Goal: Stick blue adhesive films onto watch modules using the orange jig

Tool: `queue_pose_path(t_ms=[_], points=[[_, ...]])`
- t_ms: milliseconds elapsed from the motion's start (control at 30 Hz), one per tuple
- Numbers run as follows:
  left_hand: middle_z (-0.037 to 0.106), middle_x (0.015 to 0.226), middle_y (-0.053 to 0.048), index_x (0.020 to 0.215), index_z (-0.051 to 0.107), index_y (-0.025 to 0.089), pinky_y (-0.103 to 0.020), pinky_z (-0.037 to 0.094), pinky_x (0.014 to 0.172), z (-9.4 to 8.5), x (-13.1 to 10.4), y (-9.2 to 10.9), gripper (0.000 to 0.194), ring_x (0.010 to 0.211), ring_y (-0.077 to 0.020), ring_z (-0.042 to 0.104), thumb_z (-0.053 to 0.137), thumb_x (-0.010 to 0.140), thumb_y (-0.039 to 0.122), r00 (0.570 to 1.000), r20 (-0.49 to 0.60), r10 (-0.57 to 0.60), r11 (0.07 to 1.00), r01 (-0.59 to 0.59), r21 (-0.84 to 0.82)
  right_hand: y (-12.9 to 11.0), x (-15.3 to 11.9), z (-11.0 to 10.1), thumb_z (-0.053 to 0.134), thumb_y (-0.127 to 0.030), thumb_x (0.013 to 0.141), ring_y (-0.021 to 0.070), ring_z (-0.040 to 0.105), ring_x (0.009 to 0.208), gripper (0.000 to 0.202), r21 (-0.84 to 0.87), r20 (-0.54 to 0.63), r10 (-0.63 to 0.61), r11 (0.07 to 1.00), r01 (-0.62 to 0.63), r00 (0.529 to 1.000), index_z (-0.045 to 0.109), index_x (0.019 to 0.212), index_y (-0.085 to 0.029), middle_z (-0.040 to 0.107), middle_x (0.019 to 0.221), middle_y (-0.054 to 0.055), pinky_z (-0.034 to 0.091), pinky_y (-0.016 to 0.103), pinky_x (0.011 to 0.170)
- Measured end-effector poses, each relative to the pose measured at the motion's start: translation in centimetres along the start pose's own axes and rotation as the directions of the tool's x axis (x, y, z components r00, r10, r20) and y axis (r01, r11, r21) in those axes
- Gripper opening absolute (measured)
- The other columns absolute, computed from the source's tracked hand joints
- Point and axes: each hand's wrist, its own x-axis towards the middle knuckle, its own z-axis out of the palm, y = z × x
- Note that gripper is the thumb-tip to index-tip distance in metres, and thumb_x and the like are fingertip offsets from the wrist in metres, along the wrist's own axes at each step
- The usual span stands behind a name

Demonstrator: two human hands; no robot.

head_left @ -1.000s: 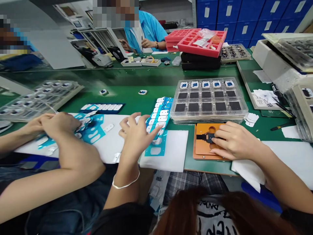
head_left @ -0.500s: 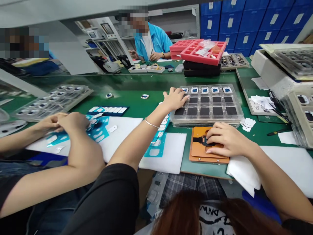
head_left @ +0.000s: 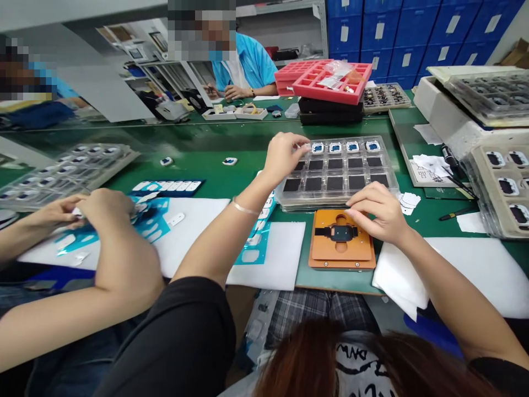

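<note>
My left hand [head_left: 287, 157] is at the back left corner of a clear plastic tray [head_left: 281, 201]. Its thumb and fingertips pinch a small white-edged watch part [head_left: 306, 147], mostly hidden by the fingers. Several white-and-blue watch parts [head_left: 335, 148] sit in the tray's back row; dark pads line the other pockets. An orange fixture [head_left: 322, 251] stands in front of the tray, with a black watch-shaped piece [head_left: 343, 233] lying across it. Above the fixture's right side hovers my right hand [head_left: 380, 215], fingers bent and slightly apart, nothing visible in them.
At left, a co-worker's hands [head_left: 103, 209] handle a blue adhesive sheet [head_left: 161, 223] on white foam. Two loose watch parts [head_left: 230, 161] lie behind. Red trays [head_left: 330, 88] are stacked at the back. A white cloth [head_left: 399, 275], a pen [head_left: 457, 212] and stacked trays [head_left: 487, 220] are at right.
My right hand has come off the black watch-shaped piece, which stays on the orange fixture. My left fingers have drawn together into a pinch at the tray's back corner. The view has shifted slightly.
</note>
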Motion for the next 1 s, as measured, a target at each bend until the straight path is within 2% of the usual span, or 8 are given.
queue_pose_path(t_ms=[167,333,433,567,700,833,900,1000], points=[[0.075,0.089,-0.005,0.092,0.073,0.017,-0.03,0.059,0.073,-0.6,-8.5,4.4,0.032,0.079,-0.0162,0.07,0.078,0.077,0.045,0.996,-0.054,0.066,0.708,-0.084,-0.701,-1.1,-0.1,0.3,0.064,-0.021,0.089,0.023,0.063,0.097,0.016,-0.065,0.005,-0.038,0.997,0.038,0.999,0.063,0.104,-0.021,0.065,0.119,0.013,0.055,0.041,0.081],[0.075,0.084,-0.003,0.088,0.069,0.018,-0.03,0.065,0.066,1.0,-12.5,5.2,0.039,0.074,-0.0163,0.073,0.084,0.069,0.048,0.983,0.182,0.015,0.363,0.164,-0.917,-2.1,-0.4,1.2,0.066,-0.023,0.088,0.0241,0.063,0.106,0.028,-0.064,0.035,-0.054,0.996,0.057,0.998,0.057,0.115,-0.023,0.063,0.118,0.011,0.057,0.042,0.087],[0.073,0.079,-0.001,0.087,0.067,0.018,-0.027,0.065,0.062,2.1,-13.0,4.5,0.041,0.068,-0.0144,0.072,0.087,0.066,0.047,0.976,0.219,-0.013,0.262,0.214,-0.941,-2.5,-0.5,1.5,0.067,-0.022,0.088,0.0218,0.066,0.098,0.027,-0.096,-0.005,-0.039,0.995,0.038,0.999,0.057,0.113,-0.023,0.067,0.108,0.008,0.058,0.038,0.081],[0.072,0.079,0.0,0.088,0.066,0.018,-0.02,0.061,0.059,2.7,-13.6,3.6,0.036,0.069,-0.0119,0.071,0.087,0.069,0.041,0.996,0.085,0.015,0.292,0.077,-0.953,-3.1,-0.5,1.7,0.067,-0.014,0.087,0.0197,0.068,0.094,0.027,-0.121,0.011,-0.028,0.992,0.029,1.0,0.059,0.111,-0.022,0.07,0.106,0.008,0.059,0.035,0.081],[0.073,0.091,-0.002,0.1,0.065,0.02,-0.023,0.061,0.069,2.2,-14.0,3.2,0.023,0.079,-0.0117,0.071,0.074,0.085,0.034,0.98,-0.107,0.166,0.493,-0.176,-0.852,-3.3,0.1,0.7,0.068,-0.018,0.088,0.021,0.07,0.093,0.017,-0.117,0.075,0.059,0.992,-0.05,0.995,0.065,0.104,-0.023,0.074,0.104,0.008,0.059,0.037,0.081],[0.074,0.096,-0.005,0.106,0.063,0.02,-0.032,0.058,0.079,1.9,-13.8,3.0,0.013,0.089,-0.016,0.069,0.06,0.093,0.022,0.861,-0.323,0.393,0.721,-0.507,-0.472,-2.6,0.8,-1.5,0.069,-0.026,0.087,0.0223,0.068,0.085,0.008,-0.067,0.282,0.27,0.963,-0.262,0.92,0.07,0.095,-0.023,0.076,0.087,0.004,0.057,0.037,0.073],[0.074,0.097,-0.006,0.103,0.063,0.021,-0.033,0.057,0.08,2.1,-13.6,2.9,0.011,0.091,-0.0165,0.069,0.06,0.093,0.018,0.797,-0.346,0.495,0.719,-0.599,-0.352,-2.3,1.0,-2.2,0.068,-0.026,0.089,0.0209,0.066,0.079,0.006,-0.064,0.359,0.276,0.96,-0.271,0.892,0.072,0.093,-0.024,0.075,0.08,0.002,0.055,0.035,0.068],[0.073,0.097,-0.007,0.099,0.064,0.019,-0.032,0.057,0.08,2.4,-13.4,2.8,0.008,0.09,-0.0164,0.069,0.064,0.091,0.02,0.789,-0.297,0.538,0.704,-0.615,-0.356,-2.3,1.1,-2.4,0.065,-0.026,0.091,0.0208,0.069,0.084,0.008,-0.052,0.417,0.221,0.974,-0.219,0.882,0.072,0.093,-0.024,0.076,0.09,0.003,0.055,0.037,0.077]])
